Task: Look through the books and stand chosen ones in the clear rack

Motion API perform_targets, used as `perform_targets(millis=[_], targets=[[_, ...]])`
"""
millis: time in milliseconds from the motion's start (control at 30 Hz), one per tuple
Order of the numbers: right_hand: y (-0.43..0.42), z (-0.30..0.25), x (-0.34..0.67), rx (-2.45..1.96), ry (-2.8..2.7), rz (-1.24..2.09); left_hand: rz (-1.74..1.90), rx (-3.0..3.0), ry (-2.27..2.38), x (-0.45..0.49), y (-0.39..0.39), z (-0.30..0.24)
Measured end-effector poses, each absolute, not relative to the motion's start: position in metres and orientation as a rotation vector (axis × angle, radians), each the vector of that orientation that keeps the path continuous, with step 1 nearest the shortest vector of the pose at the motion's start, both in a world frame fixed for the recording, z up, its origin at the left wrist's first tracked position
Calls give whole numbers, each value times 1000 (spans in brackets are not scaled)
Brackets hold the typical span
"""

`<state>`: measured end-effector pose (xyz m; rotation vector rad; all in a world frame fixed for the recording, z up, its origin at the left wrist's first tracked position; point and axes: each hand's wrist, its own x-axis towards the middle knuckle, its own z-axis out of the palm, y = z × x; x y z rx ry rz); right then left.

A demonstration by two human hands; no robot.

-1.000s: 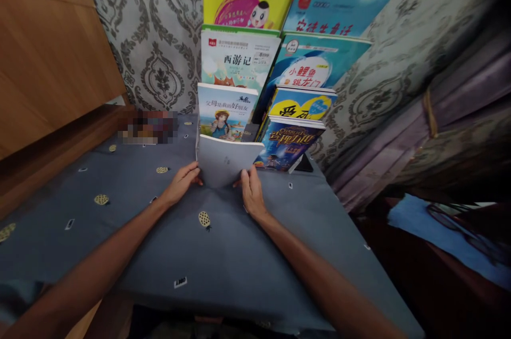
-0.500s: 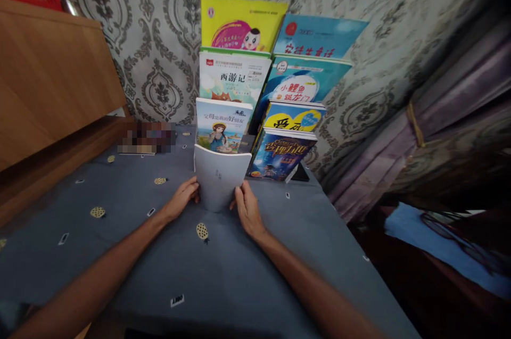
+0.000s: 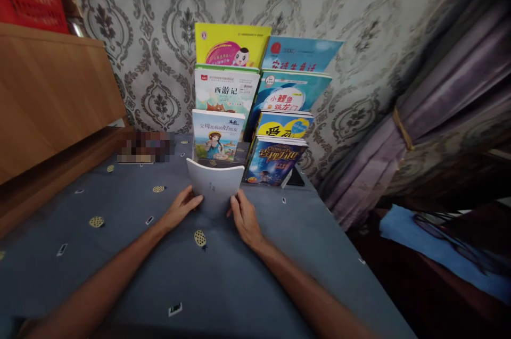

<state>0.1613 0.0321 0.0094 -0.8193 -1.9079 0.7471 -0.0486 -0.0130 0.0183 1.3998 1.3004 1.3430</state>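
A thin book with a plain grey-blue cover (image 3: 213, 187) is gripped by its two sides, its top edge bowed. My left hand (image 3: 183, 207) is closed on its left side, thumb across the cover. On the opposite edge my right hand (image 3: 244, 215) pinches it, fingers partly hidden behind. Just behind stands a tiered rack of books, its dark front (image 3: 240, 154) partly covered. A white book with a girl on its cover (image 3: 217, 137) is at the left front, and a dark blue book (image 3: 275, 162) at the right front.
Higher tiers carry a yellow book (image 3: 233, 43), a white book (image 3: 225, 89) and blue books (image 3: 305, 54). A patterned cloth (image 3: 131, 254) covers the table. A wooden cabinet (image 3: 51, 83) stands left, a tied curtain (image 3: 371, 163) right. A blurred-out item (image 3: 146, 147) lies back left.
The grey-blue book has come away from the rack's left front, uncovering part of the dark rack front, and leans back towards me. My left thumb now lies across its cover. The camera view has shifted.
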Motion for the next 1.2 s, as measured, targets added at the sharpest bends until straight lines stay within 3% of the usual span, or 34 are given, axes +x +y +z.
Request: perform_targets(millis=[333, 1033, 1200], targets=[[31, 13, 164, -745, -1950, 549, 1401, 1404, 1288, -39, -16, 13], [20, 17, 162, -796, -1946, 634, 1459, 1460, 1389, -43, -14, 18], [35, 40, 157, -731, -1951, 614, 1492, 1543, 1445, -51, 4, 42]])
